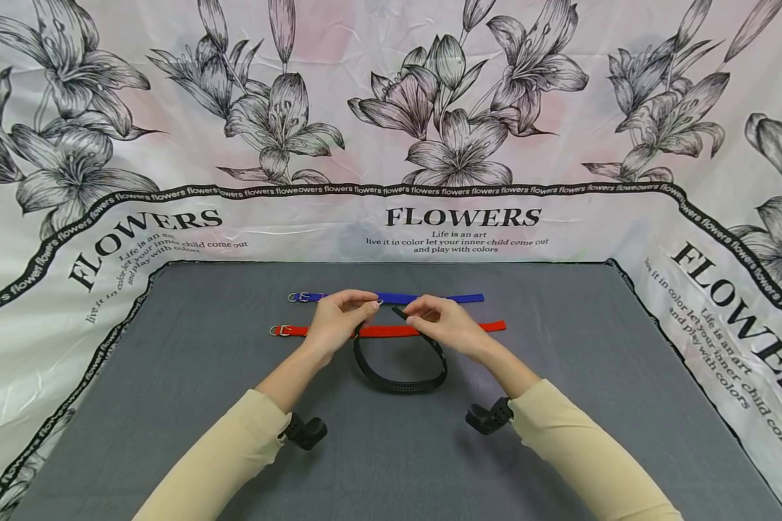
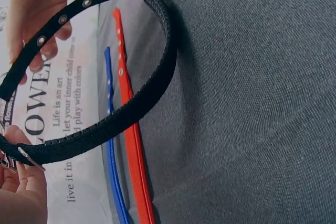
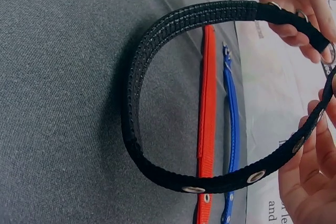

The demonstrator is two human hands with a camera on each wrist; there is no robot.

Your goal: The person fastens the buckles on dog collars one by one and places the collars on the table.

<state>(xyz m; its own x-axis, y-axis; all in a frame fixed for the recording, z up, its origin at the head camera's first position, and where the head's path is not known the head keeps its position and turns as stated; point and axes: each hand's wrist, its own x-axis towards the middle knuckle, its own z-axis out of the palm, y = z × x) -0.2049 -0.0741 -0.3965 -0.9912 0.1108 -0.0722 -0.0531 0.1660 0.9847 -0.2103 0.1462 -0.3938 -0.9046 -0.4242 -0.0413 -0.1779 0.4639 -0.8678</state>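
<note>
You have the black collar [image 1: 400, 387] between your hands, bent into a loop whose lower curve sits on your side of the red strap [image 1: 384, 331]; whether that curve touches the grey cloth [image 1: 397, 463] you cannot tell from here. Your left hand [image 1: 341, 318] pinches the end with the metal ring [image 3: 332, 52], thumb against fingers, and your right hand [image 1: 448, 325] pinches the other end, the one with the eyelets [image 2: 88, 3]. In the head view the two ends face each other, near but apart, beyond the red strap and close to the blue strap [image 1: 400, 297]. The step in hand looks like bringing the ends together, with the tail not yet threaded. The next move would call for you to keep the ring end steady in your left hand and line the tip up flat with its opening, without twisting the band. The left wrist view cuts off the metal parts at its edge, so how the buckle's prong lies is not clear. Both straps lie flat, untouched by the collar work.
</note>
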